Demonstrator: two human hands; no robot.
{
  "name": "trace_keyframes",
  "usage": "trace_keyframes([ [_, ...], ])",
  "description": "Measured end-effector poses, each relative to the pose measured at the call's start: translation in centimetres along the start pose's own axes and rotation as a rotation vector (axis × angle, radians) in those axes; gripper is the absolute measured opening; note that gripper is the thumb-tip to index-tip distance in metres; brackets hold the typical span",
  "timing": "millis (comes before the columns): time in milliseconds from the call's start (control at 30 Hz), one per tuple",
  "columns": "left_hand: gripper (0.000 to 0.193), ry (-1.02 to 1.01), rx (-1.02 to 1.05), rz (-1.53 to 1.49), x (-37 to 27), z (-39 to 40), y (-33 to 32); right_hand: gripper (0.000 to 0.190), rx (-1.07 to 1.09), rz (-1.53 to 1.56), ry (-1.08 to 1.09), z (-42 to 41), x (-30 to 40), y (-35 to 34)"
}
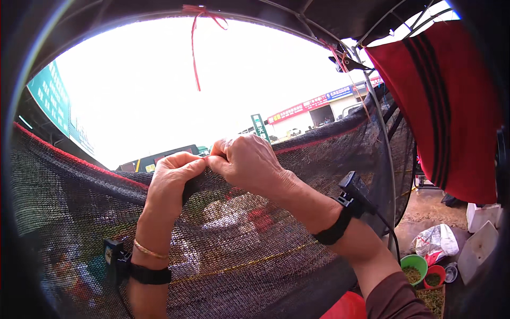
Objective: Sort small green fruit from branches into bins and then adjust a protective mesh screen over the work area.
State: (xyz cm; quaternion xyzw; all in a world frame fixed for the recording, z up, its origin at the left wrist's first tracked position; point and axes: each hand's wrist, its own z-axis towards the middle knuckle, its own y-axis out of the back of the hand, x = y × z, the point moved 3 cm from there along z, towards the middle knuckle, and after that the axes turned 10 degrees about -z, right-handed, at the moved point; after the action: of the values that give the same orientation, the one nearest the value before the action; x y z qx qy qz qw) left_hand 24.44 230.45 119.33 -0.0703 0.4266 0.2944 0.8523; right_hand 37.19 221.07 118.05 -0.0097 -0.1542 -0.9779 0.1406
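A dark mesh shade net point(239, 271) hangs across the view before me, its upper edge trimmed with red. At that edge, my left hand point(171, 175) and my right hand point(247, 161) meet, thumbs and forefingers pinched close together. Between the fingertips shows a tiny bit of red string point(205, 158); the fingers hide most of it. Just below the pinch, the net is drawn up close against the hands. Whether the fingers also grip the net itself cannot be told.
Overhead, a pink plastic ribbon point(195, 52) dangles from the metal canopy frame point(303, 20). A red cloth with black stripes point(458, 111) hangs at right, near a metal pole point(382, 119). Below it stand a green basin point(416, 265), a red bowl point(434, 275) and a white sack point(436, 241).
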Motion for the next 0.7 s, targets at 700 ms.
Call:
trace_keyframes([
  [700, 0.019, -0.169, 0.315, -0.592, -1.9, -2.7, -3.9, 0.028, -0.142, 0.288, 0.114, 2.0, 1.6, 2.8],
])
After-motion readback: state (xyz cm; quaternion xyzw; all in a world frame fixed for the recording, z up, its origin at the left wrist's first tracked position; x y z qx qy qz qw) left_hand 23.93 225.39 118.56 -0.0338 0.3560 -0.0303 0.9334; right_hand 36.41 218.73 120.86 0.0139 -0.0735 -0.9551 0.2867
